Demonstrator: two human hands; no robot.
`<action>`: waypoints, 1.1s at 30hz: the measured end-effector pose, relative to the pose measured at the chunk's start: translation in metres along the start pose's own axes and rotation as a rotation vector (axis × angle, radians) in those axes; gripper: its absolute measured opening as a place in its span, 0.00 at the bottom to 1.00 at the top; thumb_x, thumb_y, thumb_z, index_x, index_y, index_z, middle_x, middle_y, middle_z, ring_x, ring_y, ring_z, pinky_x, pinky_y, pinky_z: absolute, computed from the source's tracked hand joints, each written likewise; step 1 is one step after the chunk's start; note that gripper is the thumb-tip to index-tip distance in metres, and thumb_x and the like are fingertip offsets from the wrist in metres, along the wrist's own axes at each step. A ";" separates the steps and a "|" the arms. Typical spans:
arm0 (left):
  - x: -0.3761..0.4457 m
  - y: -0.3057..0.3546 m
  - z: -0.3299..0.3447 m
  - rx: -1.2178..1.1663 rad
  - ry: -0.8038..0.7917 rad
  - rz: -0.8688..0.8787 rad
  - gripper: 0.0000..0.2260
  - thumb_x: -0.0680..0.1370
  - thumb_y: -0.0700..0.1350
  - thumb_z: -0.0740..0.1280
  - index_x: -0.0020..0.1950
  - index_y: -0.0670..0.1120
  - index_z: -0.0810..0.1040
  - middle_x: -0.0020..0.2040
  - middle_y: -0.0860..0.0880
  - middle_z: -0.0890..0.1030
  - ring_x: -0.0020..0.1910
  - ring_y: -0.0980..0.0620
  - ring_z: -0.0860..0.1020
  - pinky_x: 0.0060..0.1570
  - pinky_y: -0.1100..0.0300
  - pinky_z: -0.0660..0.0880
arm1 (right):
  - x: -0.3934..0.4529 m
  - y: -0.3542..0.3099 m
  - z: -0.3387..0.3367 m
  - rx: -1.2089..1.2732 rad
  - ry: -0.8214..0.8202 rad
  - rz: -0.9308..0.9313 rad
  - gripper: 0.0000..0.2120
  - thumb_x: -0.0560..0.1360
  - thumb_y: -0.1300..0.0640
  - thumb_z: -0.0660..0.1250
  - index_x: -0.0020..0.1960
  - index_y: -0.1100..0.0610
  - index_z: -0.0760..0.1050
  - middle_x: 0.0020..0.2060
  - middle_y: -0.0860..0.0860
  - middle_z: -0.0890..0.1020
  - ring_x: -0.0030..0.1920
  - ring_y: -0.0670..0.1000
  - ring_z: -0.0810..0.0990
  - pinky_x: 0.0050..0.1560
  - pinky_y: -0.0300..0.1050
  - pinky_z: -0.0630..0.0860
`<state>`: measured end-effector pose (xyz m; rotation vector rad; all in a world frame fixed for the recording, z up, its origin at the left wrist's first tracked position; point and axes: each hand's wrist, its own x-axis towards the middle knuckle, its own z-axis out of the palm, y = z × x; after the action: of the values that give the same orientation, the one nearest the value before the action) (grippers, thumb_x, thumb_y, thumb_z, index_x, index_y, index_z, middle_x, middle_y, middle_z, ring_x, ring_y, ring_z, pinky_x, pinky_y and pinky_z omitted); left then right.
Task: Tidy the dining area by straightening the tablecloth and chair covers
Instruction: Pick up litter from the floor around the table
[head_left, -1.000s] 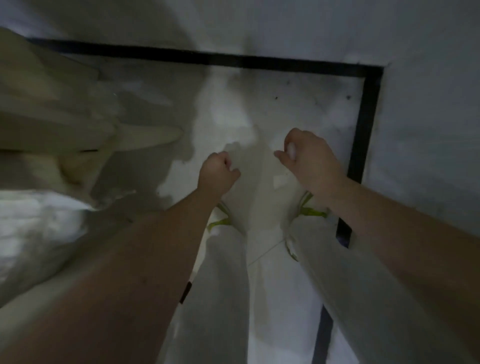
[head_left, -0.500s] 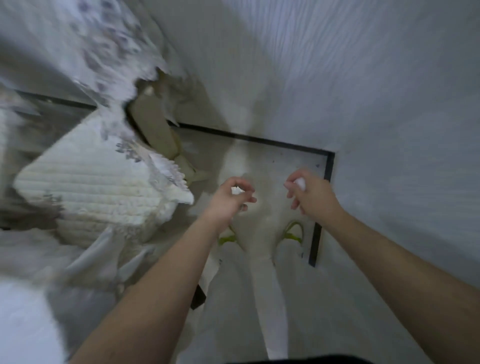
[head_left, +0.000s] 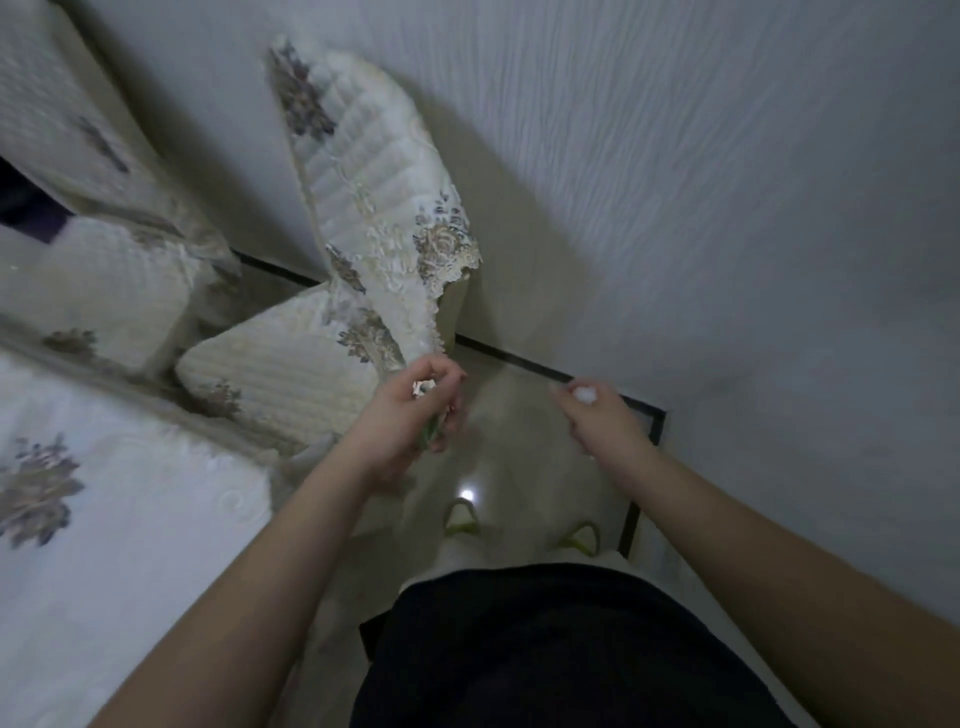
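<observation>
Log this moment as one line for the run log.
stage: chair cover | left hand: grips hanging edge of chair cover | right hand: pinches small white thing, apart from cover | tablecloth: untouched

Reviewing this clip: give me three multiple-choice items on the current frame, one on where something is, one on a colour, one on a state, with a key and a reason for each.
1. Where does the chair back cover stand relative to the left hand?
A. Beyond and above it, by the wall
B. Under the person's feet
C. Right of the right hand

2. What colour are the straps of the slippers?
A. Red
B. Yellow-green
C. Blue

3. What is the right hand doing?
A. Lying flat on the tablecloth
B. Gripping the chair back cover
C. Pinching something small and white

Key: 1 A, the cover rises past the left hand next to the wall. 2 B, both straps show yellow-green against the pale floor. 3 C, a small white bit sits at its fingertips, away from the tablecloth; what it is cannot be told.
</observation>
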<state>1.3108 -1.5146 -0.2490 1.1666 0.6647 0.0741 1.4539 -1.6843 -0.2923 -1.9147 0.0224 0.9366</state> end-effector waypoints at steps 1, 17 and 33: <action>-0.008 0.005 0.000 -0.031 0.028 -0.011 0.03 0.80 0.44 0.62 0.48 0.44 0.72 0.34 0.48 0.71 0.27 0.53 0.68 0.23 0.66 0.61 | -0.002 -0.008 0.002 0.056 -0.052 0.002 0.08 0.75 0.52 0.68 0.49 0.55 0.72 0.30 0.51 0.71 0.26 0.47 0.68 0.24 0.37 0.62; -0.134 0.024 -0.032 -0.473 0.561 0.205 0.06 0.73 0.38 0.67 0.43 0.47 0.70 0.35 0.48 0.67 0.27 0.56 0.67 0.21 0.66 0.64 | -0.077 -0.094 0.037 0.622 -0.683 0.064 0.10 0.76 0.67 0.63 0.57 0.61 0.74 0.38 0.53 0.82 0.37 0.45 0.81 0.38 0.33 0.78; -0.307 -0.003 -0.140 -0.812 0.897 0.218 0.06 0.77 0.36 0.60 0.47 0.47 0.72 0.34 0.49 0.74 0.27 0.52 0.70 0.21 0.64 0.63 | -0.209 -0.081 0.228 0.334 -0.976 0.161 0.10 0.67 0.61 0.67 0.38 0.53 0.65 0.27 0.47 0.65 0.20 0.41 0.60 0.16 0.32 0.49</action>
<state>0.9892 -1.5195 -0.1463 0.3563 1.1358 1.0038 1.2019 -1.5410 -0.1566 -1.0174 -0.2292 1.7635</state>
